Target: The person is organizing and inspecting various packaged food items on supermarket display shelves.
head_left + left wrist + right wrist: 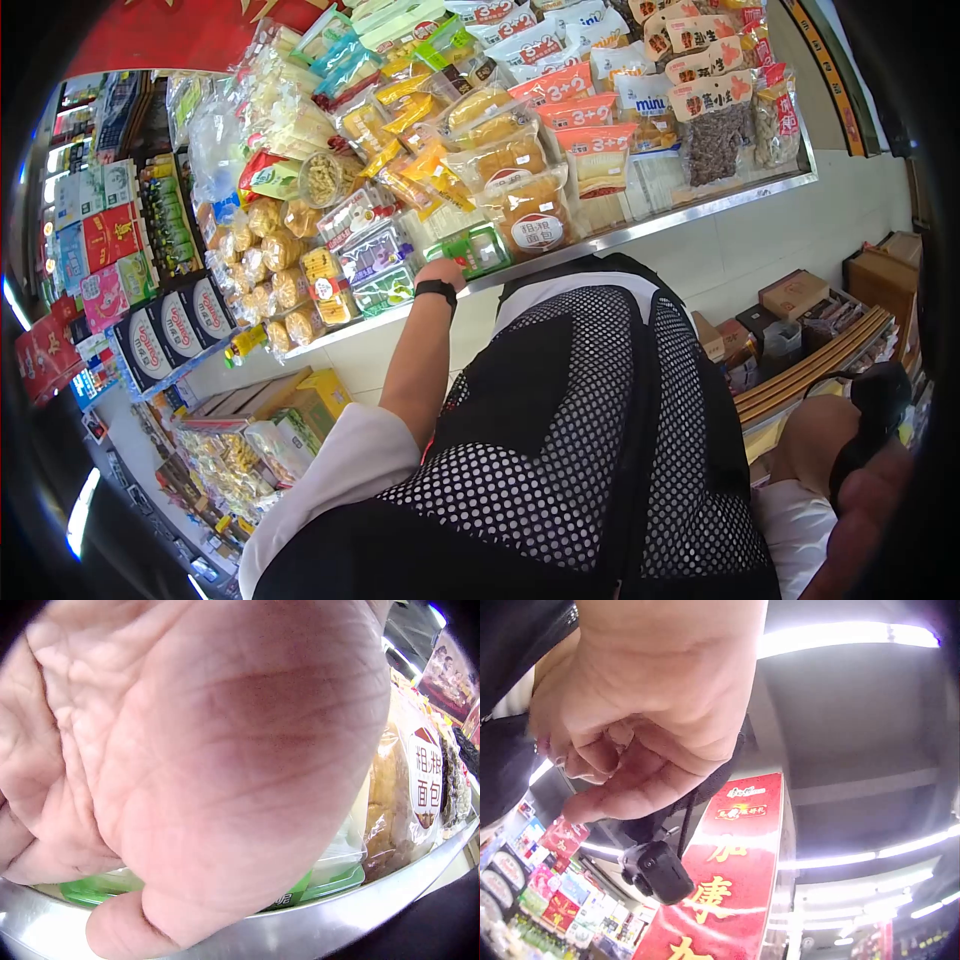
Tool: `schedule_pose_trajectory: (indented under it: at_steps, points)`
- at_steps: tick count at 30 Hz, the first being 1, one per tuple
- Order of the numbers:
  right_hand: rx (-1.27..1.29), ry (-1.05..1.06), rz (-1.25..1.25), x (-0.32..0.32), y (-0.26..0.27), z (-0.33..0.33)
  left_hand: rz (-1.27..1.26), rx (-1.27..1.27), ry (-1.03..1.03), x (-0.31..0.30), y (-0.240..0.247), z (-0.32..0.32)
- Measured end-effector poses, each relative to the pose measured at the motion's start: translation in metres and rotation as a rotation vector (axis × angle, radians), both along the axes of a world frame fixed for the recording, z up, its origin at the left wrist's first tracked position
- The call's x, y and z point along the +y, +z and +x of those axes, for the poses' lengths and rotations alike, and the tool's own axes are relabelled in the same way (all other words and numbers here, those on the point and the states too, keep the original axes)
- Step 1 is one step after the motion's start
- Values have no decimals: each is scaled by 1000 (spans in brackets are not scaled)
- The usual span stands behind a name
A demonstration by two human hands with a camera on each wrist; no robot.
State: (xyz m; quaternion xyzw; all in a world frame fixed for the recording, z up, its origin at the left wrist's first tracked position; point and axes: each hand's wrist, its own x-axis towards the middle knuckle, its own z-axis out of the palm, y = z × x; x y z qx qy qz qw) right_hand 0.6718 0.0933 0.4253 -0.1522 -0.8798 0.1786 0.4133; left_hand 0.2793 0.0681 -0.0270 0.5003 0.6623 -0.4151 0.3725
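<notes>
In the head view my left hand (440, 272) is at the left end of a green-labelled clear plastic food pack (470, 250) by the display's front edge. The left wrist view has the palm (195, 750) over that pack (94, 891). Its thumb lies in front of the pack and its fingers curl on the other side, their tips hidden. My right hand (652, 727) is raised, with loosely curled fingers and nothing visible in them. Beyond it hangs a small black camera (656, 874). Bagged bread loaves (532, 215) sit just right of the green pack.
A metal rim (690, 212) edges the display. Bagged round buns (270, 245) and small boxed packs (375, 255) lie left of the left hand. Several bagged snacks (590, 125) fill the back. Cardboard boxes (795, 293) stand on a low rack at right. A red banner (720, 877) rises beyond the right hand.
</notes>
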Motion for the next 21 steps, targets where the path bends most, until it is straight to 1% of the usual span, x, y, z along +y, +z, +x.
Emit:
schedule_pose_trajectory:
  at_steps: [1, 2, 3, 4, 5, 7, 8, 9, 10, 11, 12, 13, 14, 16, 18, 19, 20, 21]
  points:
    - [-2, -6, -12, 4, 2, 3, -35, -22, 7, 8, 18, 5]
    - [-4, -19, -27, 8, 4, 7, -12, -57, -35, 2, 2, -3]
    - [-2, -34, -47, 12, 4, 14, 25, -77, -26, -1, -1, -8]
    - [4, -53, -73, 17, 5, 24, -38, -91, -14, 5, 13, -11]
    - [21, -82, -114, 21, 8, 41, 29, -106, -3, -1, 10, -19]
    - [39, -198, -243, 30, -11, 80, -103, -156, 244, 25, 58, -1]
    - [83, -247, -244, 45, -25, 98, -167, -166, 366, 38, 82, 8]
    - [152, -330, -267, 62, -52, 117, -242, -288, 711, 22, 44, -13]
    - [215, -418, -315, 82, -79, 136, -234, -323, 580, 58, 108, 28]
    - [235, -488, -395, 103, -106, 148, -203, -347, 579, 71, 130, 44]
    - [191, -527, -493, 125, -133, 159, -161, -373, 550, 87, 151, 66]
    - [92, -536, -594, 145, -160, 167, -56, -414, 526, 96, 152, 86]
    - [-125, -500, -646, 169, -184, 183, 50, -449, 494, 106, 155, 103]
    - [-331, -484, -813, 199, -218, 189, 434, -527, 114, 127, 143, 142]
    - [-442, -410, -1049, 226, -278, 227, 686, -622, 258, 162, 147, 222]
    - [-448, -422, -1037, 216, -284, 217, 522, -597, 240, 163, 142, 213]
    - [-469, -403, -837, 237, -304, 236, 513, -573, 256, 181, 129, 243]
    - [-487, -391, -625, 248, -311, 244, 680, -714, 199, 188, 116, 266]
